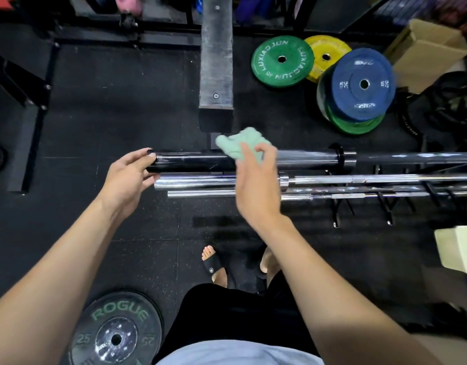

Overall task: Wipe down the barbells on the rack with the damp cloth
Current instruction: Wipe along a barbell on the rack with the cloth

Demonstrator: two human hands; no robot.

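Wiping the top black bar (200, 161): your left hand (129, 173) grips its end, your right hand (256, 180) pinches the cloth (237, 144) just beyond its fingertips. Next, press down and drag it along.

Open floor at the bar ends, clutter on the right

Bare black floor (108, 122) lies beyond the black barbell sleeve (195, 162), open to the left. A grey beam (216, 51) juts toward the sleeve's middle. Chrome barbells (200, 181) sit tight below it, rack pegs (359, 206) and stacked plates (356, 85) crowding the right.
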